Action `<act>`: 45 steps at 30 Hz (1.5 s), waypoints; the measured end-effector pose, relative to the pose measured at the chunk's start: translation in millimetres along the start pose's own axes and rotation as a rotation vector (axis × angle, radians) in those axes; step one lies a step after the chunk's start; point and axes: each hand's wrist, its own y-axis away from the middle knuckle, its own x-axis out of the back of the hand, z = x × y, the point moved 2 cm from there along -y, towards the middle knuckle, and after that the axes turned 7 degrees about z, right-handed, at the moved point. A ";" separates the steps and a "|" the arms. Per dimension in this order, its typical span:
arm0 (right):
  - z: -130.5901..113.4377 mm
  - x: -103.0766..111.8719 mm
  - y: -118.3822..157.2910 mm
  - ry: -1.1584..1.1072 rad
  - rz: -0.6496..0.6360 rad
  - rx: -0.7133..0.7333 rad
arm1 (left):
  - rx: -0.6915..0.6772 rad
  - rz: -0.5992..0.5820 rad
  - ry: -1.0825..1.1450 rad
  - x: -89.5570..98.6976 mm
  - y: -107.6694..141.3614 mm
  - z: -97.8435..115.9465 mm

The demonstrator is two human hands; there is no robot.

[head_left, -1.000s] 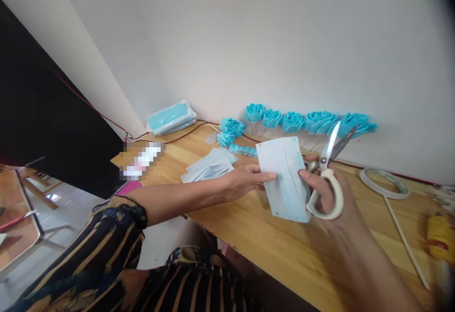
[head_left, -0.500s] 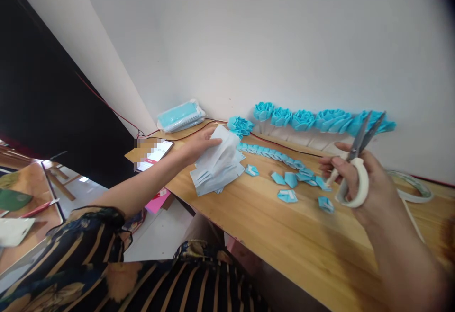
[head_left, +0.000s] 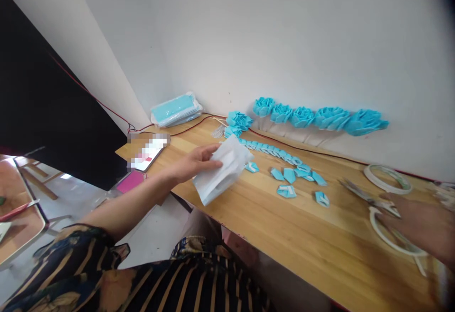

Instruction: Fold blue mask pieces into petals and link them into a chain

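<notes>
**Light pinch, flat blades**

The left hand gripped the pale sheets above the desk. The right hand was at the scissors, its grip too blurred to tell. Blades laid flat, clear of the folded pieces, seemed wisest.

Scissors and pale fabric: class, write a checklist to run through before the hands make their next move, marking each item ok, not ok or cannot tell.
1. Left hand gripping the pale fabric: ok.
2. Scissors released by the right hand: cannot tell, blurred.
3. Scissor blades fully closed: cannot tell, blurred.
4. All small folded pieces gathered in the overlapping row: not ok, several lie apart.
5. Five blue flowers by the wall, clear of both hands: ok.
</notes>
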 end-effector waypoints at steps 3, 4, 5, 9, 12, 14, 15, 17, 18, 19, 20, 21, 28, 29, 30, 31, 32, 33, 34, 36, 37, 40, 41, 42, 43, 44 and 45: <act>-54.7 8.0 21.1 -0.055 -0.111 0.157 | -0.028 -0.091 -0.021 -19.2 -5.2 2.9; -80.0 9.0 32.4 -0.229 -0.164 0.197 | -0.028 -0.125 -0.020 -24.9 -6.5 3.3; -105.4 7.3 44.7 -0.433 -0.272 0.204 | -0.023 -0.163 -0.020 -30.1 -7.0 3.1; -181.6 -12.6 89.6 -0.964 -0.658 0.170 | -0.052 -0.312 -0.114 -42.6 1.9 -1.0; -197.0 -23.6 114.9 -0.884 -0.838 0.236 | -0.098 -0.411 -0.287 -37.8 19.4 -3.9; -194.5 -21.1 127.7 -0.754 -0.825 0.363 | -0.050 -0.501 -0.354 -27.6 30.5 -5.0; -192.4 -16.9 132.6 -0.703 -0.761 0.451 | -0.011 -0.535 -0.355 -21.0 33.7 -5.1; -190.2 -6.3 141.1 -0.665 -0.656 0.637 | 0.028 -0.491 -0.349 -6.5 32.0 -4.6; -190.7 -1.6 144.8 -0.666 -0.631 0.718 | 0.006 -0.401 -0.385 0.6 26.4 -4.3; -192.5 2.0 147.9 -0.676 -0.619 0.790 | -0.046 -0.274 -0.466 7.1 18.2 -4.4; -195.4 4.5 150.5 -0.687 -0.611 0.851 | -0.116 -0.128 -0.597 12.4 8.3 -5.2; -198.9 5.9 152.7 -0.701 -0.596 0.908 | -0.181 0.007 -0.765 16.0 -2.4 -7.2; -213.2 -0.8 159.8 -0.721 -0.484 1.101 | -0.182 0.220 -1.259 16.0 -52.1 -44.0; -212.7 -0.8 158.9 -0.726 -0.459 1.084 | -0.211 0.235 -1.258 15.2 -50.8 -45.4; -212.0 -0.3 157.4 -0.733 -0.436 1.059 | -0.261 0.259 -1.255 14.1 -47.6 -44.7; -211.5 0.7 155.7 -0.741 -0.419 1.032 | -0.334 0.294 -1.249 12.3 -43.0 -41.9; -211.1 1.9 153.7 -0.756 -0.410 1.007 | -0.427 0.338 -1.242 9.8 -37.3 -37.5; -211.0 3.3 151.6 -0.780 -0.403 0.988 | -0.531 0.385 -1.232 6.3 -31.1 -32.0; -211.1 4.5 149.2 -0.807 -0.395 0.966 | -0.645 0.432 -1.218 2.0 -24.9 -26.0; -210.9 5.4 142.7 -0.875 -0.343 0.901 | -0.872 0.516 -1.177 -8.6 -13.9 -15.0; -210.6 4.5 138.5 -0.906 -0.311 0.852 | -0.967 0.543 -1.155 -14.2 -9.8 -10.8; -209.8 -3.9 121.8 -0.968 -0.264 0.666 | -1.132 0.546 -1.125 -29.2 -3.1 -4.9; -210.1 -8.1 115.3 -0.972 -0.276 0.608 | -1.148 0.524 -1.131 -33.1 -2.0 -4.6; -210.8 -12.4 108.8 -0.961 -0.297 0.559 | -1.146 0.493 -1.140 -36.1 -1.1 -4.7; -211.5 -16.6 102.4 -0.943 -0.319 0.515 | -1.131 0.452 -1.148 -38.5 -0.3 -5.0; -212.3 -20.4 96.4 -0.923 -0.341 0.479 | -1.112 0.401 -1.149 -40.3 0.6 -5.2; -212.7 -23.9 91.0 -0.903 -0.363 0.444 | -1.092 0.341 -1.135 -41.6 1.5 -5.3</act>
